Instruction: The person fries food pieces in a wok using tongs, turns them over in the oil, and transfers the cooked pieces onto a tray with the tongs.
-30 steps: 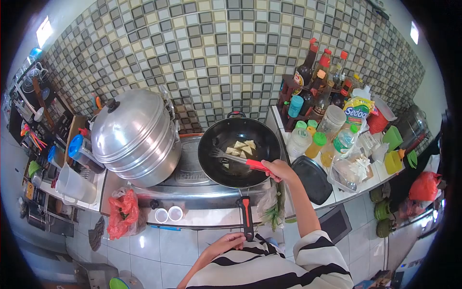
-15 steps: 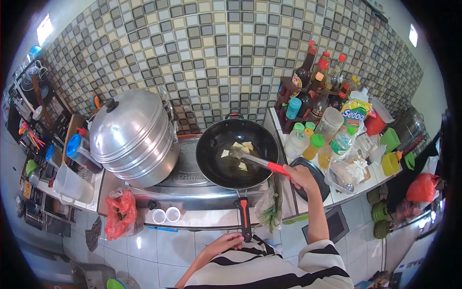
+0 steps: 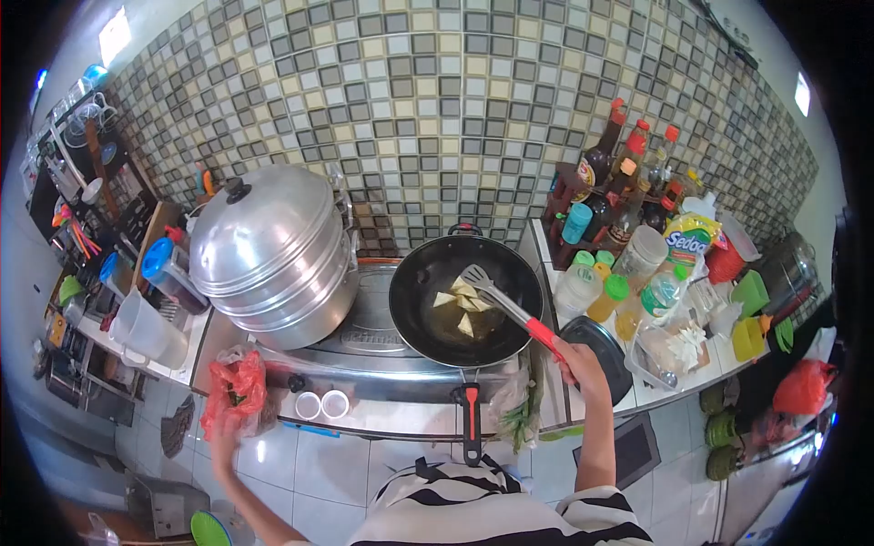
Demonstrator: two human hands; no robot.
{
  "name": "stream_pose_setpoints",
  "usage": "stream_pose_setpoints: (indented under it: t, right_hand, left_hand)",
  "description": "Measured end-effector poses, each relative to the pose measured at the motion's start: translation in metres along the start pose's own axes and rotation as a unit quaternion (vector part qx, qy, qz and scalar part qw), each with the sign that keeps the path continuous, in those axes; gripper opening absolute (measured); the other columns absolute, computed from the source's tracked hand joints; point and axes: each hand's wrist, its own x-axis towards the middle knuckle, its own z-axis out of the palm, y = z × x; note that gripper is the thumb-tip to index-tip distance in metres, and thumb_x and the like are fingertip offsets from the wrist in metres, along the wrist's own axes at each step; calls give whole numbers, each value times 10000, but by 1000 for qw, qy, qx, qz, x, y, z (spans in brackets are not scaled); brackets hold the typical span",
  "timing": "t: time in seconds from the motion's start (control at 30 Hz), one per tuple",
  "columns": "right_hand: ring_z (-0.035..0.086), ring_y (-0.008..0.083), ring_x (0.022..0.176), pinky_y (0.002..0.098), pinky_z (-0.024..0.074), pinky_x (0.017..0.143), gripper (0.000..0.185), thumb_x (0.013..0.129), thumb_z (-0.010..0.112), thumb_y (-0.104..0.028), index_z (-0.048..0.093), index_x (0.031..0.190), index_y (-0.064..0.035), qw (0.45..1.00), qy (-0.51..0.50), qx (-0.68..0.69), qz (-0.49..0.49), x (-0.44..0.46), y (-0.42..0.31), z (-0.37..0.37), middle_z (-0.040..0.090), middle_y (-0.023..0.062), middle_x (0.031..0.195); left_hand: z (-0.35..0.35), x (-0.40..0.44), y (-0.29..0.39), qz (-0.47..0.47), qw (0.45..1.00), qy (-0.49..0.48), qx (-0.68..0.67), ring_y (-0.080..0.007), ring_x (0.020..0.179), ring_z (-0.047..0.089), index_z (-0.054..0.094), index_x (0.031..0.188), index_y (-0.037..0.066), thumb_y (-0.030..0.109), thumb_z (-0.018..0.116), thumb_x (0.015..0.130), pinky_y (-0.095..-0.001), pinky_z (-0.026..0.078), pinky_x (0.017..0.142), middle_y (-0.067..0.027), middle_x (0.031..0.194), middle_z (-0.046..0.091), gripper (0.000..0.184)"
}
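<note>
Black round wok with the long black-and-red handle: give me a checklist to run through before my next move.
1. Red-handled slotted metal spatula gripped: ok, in the right hand.
2. Pale wedge-shaped pieces inside the black wok: ok.
3. Long black-and-red handle steadied: not ok, no hand on it.
4. Left hand gripping the red plastic bag: cannot tell, blurred.
5. Flame lit: cannot tell, none visible.
</note>
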Motion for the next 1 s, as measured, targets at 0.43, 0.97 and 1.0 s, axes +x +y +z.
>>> stream_pose_setpoints:
  t: [0.43, 0.97, 1.0]
  right_hand:
    - [473, 117, 349, 271, 369, 363, 427, 796, 566, -358, 564, 618, 30, 968, 155, -177, -91, 9, 2, 3, 493, 71, 467]
    - [585, 397, 698, 439, 473, 648, 424, 759, 531, -458, 620, 765, -43, 919, 93, -365, -117, 1, 3, 34, 596, 201, 681]
    - [590, 387, 699, 441, 472, 642, 417, 755, 537, -457, 613, 770, -47, 904, 103, -394, -129, -1, 6, 36, 601, 191, 688]
  left_hand:
    - [-85, 29, -49, -100, 965, 226, 86, -305, 1068, 509, 264, 1343, 98, 282, 520, 848, -341, 406, 862, -222, 1210, 471, 587]
    - [6, -41, 129, -49, 988, -3, -148, -67, 474, 427, 517, 1138, 28, 244, 510, 866, -218, 377, 432, -13, 678, 515, 347]
    - [15, -42, 135, -70, 985, -37, -151, -64, 493, 433, 522, 1138, 36, 250, 512, 866, -211, 390, 456, 0, 677, 506, 346]
